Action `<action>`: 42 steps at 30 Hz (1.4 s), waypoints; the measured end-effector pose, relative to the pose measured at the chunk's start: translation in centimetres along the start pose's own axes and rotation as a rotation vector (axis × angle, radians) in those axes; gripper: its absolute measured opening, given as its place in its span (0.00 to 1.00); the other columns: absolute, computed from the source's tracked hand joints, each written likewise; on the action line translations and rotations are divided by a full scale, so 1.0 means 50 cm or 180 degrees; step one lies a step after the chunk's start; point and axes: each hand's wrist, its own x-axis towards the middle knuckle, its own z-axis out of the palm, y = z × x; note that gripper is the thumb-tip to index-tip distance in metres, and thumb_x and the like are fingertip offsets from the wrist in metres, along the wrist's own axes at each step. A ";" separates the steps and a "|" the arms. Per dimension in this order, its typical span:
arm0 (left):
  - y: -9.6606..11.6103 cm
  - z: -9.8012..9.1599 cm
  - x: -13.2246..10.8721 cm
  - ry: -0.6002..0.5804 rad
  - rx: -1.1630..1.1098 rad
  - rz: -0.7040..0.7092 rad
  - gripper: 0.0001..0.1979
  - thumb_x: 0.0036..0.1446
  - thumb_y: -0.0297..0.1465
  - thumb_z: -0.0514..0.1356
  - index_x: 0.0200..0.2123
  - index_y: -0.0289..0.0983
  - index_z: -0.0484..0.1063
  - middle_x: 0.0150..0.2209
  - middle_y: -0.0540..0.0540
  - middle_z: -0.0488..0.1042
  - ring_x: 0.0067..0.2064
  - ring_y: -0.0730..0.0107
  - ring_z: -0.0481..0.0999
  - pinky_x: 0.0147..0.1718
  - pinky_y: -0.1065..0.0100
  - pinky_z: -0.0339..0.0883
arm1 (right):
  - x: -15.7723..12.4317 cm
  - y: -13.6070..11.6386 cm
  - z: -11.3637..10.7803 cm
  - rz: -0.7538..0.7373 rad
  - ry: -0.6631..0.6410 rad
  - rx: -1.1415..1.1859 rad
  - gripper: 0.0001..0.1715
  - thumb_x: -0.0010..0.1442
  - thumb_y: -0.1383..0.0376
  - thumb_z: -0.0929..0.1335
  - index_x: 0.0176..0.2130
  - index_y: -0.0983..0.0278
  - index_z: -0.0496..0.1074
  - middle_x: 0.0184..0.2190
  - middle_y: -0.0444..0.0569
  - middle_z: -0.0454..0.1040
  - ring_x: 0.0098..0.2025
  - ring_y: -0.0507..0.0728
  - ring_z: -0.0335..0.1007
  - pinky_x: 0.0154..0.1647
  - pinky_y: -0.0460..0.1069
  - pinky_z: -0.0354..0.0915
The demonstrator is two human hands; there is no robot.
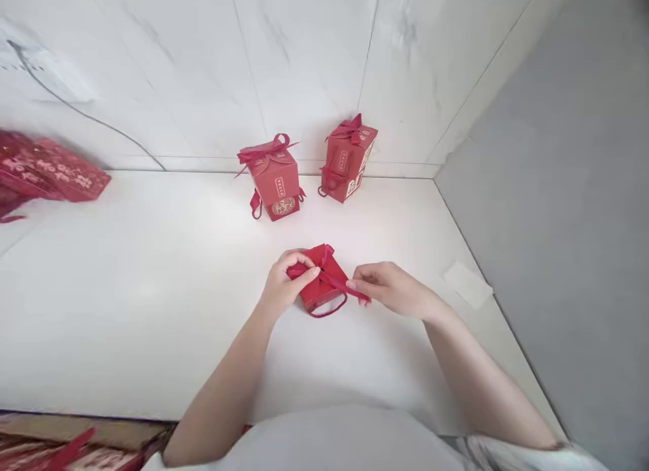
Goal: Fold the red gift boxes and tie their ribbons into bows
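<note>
Red gift box [315, 292] on table [152, 309], nearer person than 2 beribboned boxes [276, 177]. Left hand [288, 280] pinches ribbon [335, 282] over box top; right hand [388, 288] grips ribbon's end, stretched rightward. Hard pull could slip ribbon loose or skew box; cord handle [329, 314], close under ribbon, might snag.

The smooth white worktop [152, 329] carries a small red box [335, 267] around its middle. Behind that, towards the back edge, stand a left bow-topped box [276, 179] and a right bow-topped box [343, 159], well apart from red packages [68, 170] at far left. A pale sheet [468, 284] lies near the right edge.
</note>
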 end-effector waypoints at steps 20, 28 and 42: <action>0.031 -0.040 0.022 0.0432 0.0169 0.0172 0.14 0.63 0.42 0.56 0.35 0.39 0.74 0.41 0.47 0.74 0.47 0.65 0.72 0.49 0.65 0.62 | -0.049 -0.002 0.108 -0.0871 -0.0516 0.0617 0.16 0.65 0.58 0.67 0.52 0.55 0.70 0.51 0.47 0.74 0.49 0.55 0.74 0.50 0.51 0.70; 0.048 -0.064 0.010 -0.0342 0.0578 -0.0107 0.13 0.62 0.43 0.57 0.37 0.40 0.72 0.33 0.50 0.71 0.35 0.69 0.70 0.36 0.67 0.64 | 0.020 0.009 0.225 -0.0545 -0.0804 0.1752 0.40 0.63 0.49 0.67 0.68 0.40 0.48 0.73 0.39 0.37 0.74 0.59 0.37 0.69 0.59 0.50; 0.036 -0.034 0.009 -0.0977 0.0691 0.0278 0.08 0.61 0.32 0.57 0.40 0.43 0.76 0.61 0.45 0.62 0.62 0.55 0.65 0.46 0.62 0.73 | -0.031 0.025 0.135 -0.0560 -0.0316 0.1781 0.20 0.64 0.53 0.68 0.47 0.63 0.79 0.44 0.53 0.81 0.50 0.60 0.77 0.56 0.57 0.70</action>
